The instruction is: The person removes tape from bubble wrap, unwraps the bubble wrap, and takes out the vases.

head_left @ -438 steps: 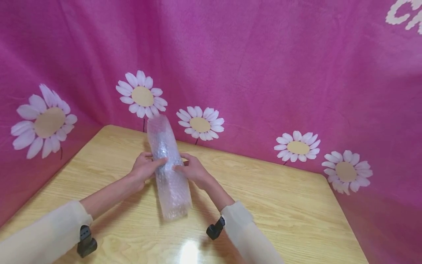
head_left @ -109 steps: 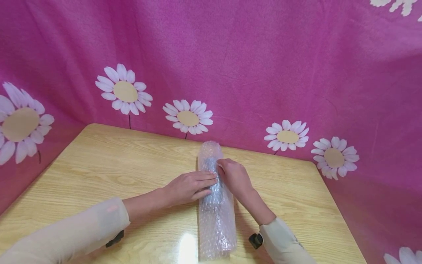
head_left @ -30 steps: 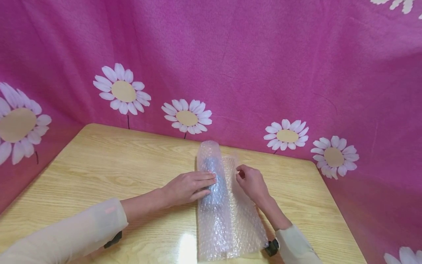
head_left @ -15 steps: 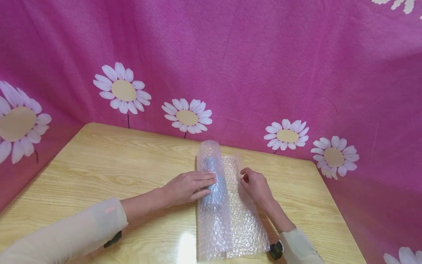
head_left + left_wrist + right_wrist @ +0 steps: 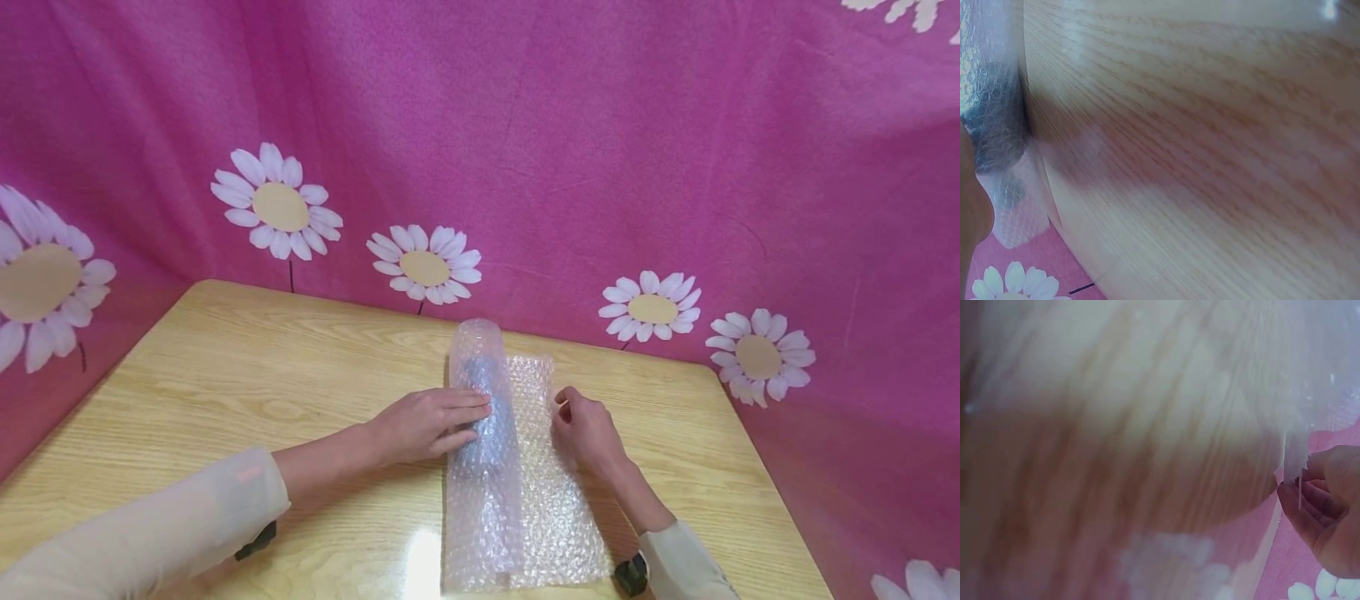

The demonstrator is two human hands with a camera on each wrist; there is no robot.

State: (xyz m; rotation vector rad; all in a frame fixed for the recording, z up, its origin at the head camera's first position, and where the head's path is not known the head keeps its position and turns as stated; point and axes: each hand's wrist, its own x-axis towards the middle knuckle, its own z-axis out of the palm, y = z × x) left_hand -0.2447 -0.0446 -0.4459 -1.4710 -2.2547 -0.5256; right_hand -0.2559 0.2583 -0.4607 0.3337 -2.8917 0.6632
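A long roll of bubble wrap point(image 5: 480, 517) lies on the table, with a bluish, dark object point(image 5: 483, 446) showing through it; its kind is hidden by the layers. My left hand point(image 5: 427, 423) rests across the roll with fingers laid out over the wrapped object. To the right of the roll, a loose flap of bubble wrap point(image 5: 555, 508) is spread out flat. My right hand point(image 5: 592, 429) pinches the outer edge of this flap between thumb and fingertips; in the right wrist view the same hand point(image 5: 1332, 506) holds a thin clear edge. The left wrist view shows the dark object point(image 5: 997, 119) under the bubbles.
The wood-grain table point(image 5: 285, 358) stretches out on both sides of the wrap. A magenta cloth point(image 5: 555, 150) with printed white daisies hangs behind and at the sides of the table. Each sleeve cuff carries a small black camera point(image 5: 632, 575).
The flap, folded against the roll several seconds ago, has opened out to the right. My right hand has drawn its edge slightly farther right; my left hand has stayed on the roll.
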